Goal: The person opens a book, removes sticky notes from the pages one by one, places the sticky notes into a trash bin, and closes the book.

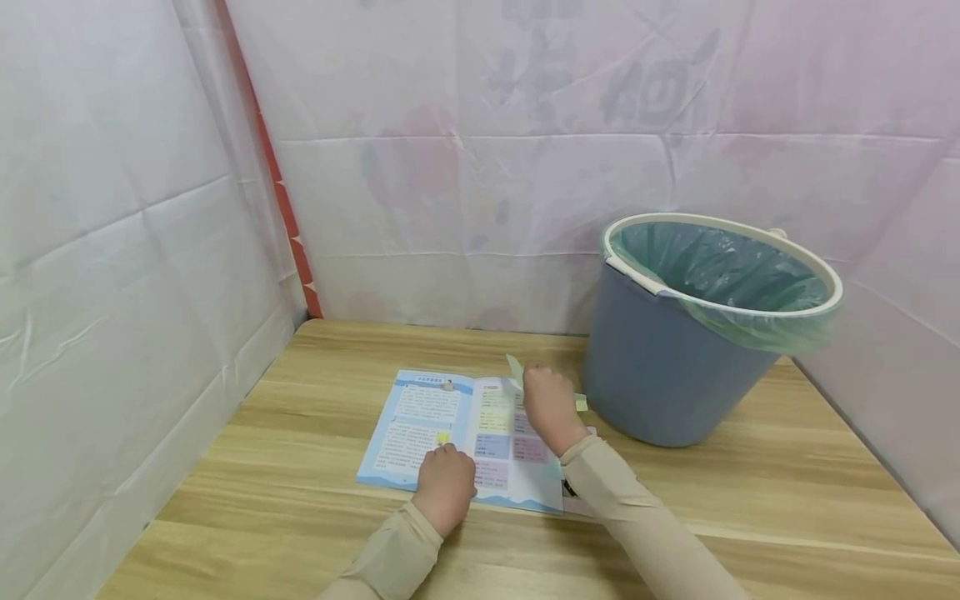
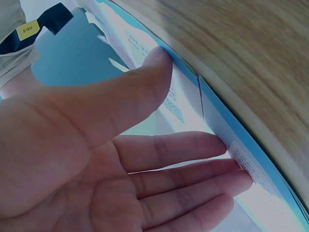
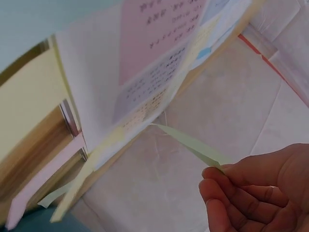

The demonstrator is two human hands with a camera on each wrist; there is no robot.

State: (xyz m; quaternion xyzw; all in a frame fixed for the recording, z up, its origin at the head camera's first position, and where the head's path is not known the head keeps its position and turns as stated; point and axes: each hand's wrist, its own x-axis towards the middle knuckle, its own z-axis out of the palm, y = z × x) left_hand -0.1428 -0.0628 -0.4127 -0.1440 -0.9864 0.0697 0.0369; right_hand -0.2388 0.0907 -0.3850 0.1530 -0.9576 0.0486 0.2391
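Observation:
An open booklet point(image 1: 420, 417) with printed pages lies on the wooden table. My right hand point(image 1: 553, 406) is over its right page and pinches a light green paper strip point(image 3: 190, 145) between thumb and index finger. The strip's other end reaches the booklet's edge in the right wrist view. Pink point(image 3: 34, 181) and yellow point(image 3: 72, 193) strips stick out past the pages nearby. My left hand point(image 1: 447, 482) rests on the booklet's near edge around the middle fold, its fingers extended in the left wrist view. Just beyond it, a small yellow tab point(image 1: 442, 437) shows on the left page.
To the right of the booklet stands a grey-blue bucket point(image 1: 667, 367) with a cream rim and a green plastic liner point(image 1: 720, 258). White cloth walls point(image 1: 375, 200) enclose the table point(image 1: 315, 417) at the back and sides.

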